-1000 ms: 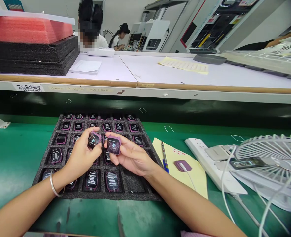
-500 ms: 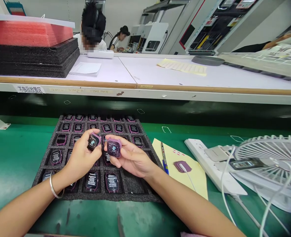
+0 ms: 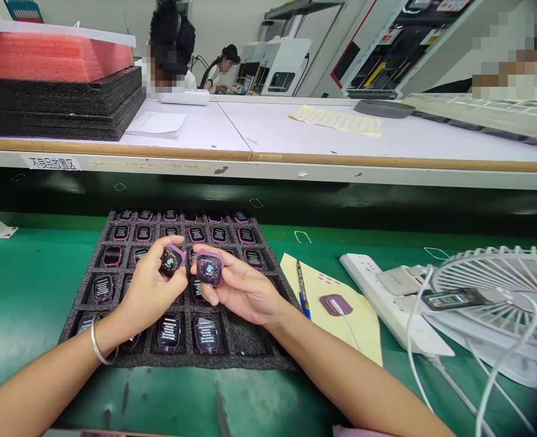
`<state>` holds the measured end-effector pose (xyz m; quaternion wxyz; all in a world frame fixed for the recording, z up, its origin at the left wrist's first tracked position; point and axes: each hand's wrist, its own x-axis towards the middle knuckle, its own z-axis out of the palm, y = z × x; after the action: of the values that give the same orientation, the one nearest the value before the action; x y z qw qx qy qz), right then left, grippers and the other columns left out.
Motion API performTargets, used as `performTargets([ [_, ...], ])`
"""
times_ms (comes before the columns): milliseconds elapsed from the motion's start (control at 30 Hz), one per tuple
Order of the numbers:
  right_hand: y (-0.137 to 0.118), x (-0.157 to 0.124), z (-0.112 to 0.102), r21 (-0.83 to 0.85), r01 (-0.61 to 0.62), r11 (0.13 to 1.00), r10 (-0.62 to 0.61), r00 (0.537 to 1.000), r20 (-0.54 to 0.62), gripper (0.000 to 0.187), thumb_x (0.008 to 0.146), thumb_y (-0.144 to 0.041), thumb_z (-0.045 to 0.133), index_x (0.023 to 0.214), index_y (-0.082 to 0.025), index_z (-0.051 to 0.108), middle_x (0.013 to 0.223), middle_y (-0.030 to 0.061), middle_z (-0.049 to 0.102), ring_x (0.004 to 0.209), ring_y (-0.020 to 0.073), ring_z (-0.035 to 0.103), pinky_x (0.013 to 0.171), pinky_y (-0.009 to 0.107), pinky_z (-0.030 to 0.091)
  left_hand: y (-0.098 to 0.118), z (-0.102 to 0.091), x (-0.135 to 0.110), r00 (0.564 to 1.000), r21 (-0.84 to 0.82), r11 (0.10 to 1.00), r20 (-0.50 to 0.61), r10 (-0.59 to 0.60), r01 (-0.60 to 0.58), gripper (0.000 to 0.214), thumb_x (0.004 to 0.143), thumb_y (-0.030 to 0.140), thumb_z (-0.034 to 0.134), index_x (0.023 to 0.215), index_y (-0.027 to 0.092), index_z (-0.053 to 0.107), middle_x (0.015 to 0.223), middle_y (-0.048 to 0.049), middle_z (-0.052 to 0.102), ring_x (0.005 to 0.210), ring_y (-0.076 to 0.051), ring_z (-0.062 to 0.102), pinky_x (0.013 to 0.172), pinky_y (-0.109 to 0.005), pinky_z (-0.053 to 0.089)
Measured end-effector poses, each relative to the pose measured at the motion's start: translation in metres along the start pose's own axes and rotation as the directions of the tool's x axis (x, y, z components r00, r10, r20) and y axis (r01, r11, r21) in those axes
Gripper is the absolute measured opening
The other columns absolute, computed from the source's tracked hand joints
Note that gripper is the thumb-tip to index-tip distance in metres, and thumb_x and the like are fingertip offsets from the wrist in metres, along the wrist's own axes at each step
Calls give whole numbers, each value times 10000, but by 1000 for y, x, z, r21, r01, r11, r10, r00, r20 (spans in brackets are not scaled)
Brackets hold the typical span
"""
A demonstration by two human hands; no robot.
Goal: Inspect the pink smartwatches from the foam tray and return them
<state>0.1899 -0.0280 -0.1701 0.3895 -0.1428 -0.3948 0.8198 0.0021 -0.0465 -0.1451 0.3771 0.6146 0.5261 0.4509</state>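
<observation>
**Two watches held over the tray, barely shifted**

Across the foreground, a green bench mat [image 3: 31,285]. Above it, a white shelf [image 3: 296,133] with a foam stack [image 3: 59,103] in black and red at the left. Off to the right, a white fan [image 3: 500,291] lying flat, then a power strip [image 3: 373,285], then a yellow sheet [image 3: 364,328] carrying a pen [image 3: 301,282] and a small purple puck [image 3: 336,304] on a white lead. In the middle, a black foam tray [image 3: 250,346], with purple-cased watches in most pockets.

Over the tray's middle rows, left hand [image 3: 152,291] closed on the left watch [image 3: 172,260], pinched between thumb and fingers, screen lit. Right hand [image 3: 241,291] gripping the right watch [image 3: 209,269] the same way — just beside the first, seemingly not touching.

Against half a second ago, hardly any movement: same grips, same place above the tray, right watch tipped a shade more squarely toward the camera. Reads as a side-by-side look at two lit screens — both units clear of the pockets.
</observation>
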Motion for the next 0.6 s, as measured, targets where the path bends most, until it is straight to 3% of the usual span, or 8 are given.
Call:
performTargets([
  [200, 0, 0, 0, 9, -13, 1000, 13, 1000, 9, 447, 840, -339, 826, 1245, -243, 663, 1046, 41, 685, 627, 114, 606, 631, 266, 431, 3, 0, -1, 1000, 6, 1000, 8, 15, -15, 426, 758, 196, 572, 1181, 162, 586, 755, 38, 573, 456, -54, 368, 401, -194, 278],
  [467, -1, -1, 2, 17, -27, 1000, 27, 1000, -14, 472, 829, -341, 835, 1251, -234, 650, 1052, 49, 690, 639, 126, 608, 652, 285, 438, 2, 0, -1, 1000, -62, 998, -5, 4, -5, 437, 743, 196, 597, 1178, 164, 588, 782, 31, 599, 531, -78, 441, 461, -202, 357],
  [600, 0, 2, 1, 12, -44, 999, 44, 997, -62, 494, 806, -340, 843, 1246, -214, 657, 1041, 62, 704, 651, 143, 610, 659, 303, 458, -1, 1, 4, 996, -185, 979, -15, -91, 87, 422, 731, 223, 666, 1144, 157, 618, 891, -7, 639, 726, -115, 564, 630, -224, 464],
])
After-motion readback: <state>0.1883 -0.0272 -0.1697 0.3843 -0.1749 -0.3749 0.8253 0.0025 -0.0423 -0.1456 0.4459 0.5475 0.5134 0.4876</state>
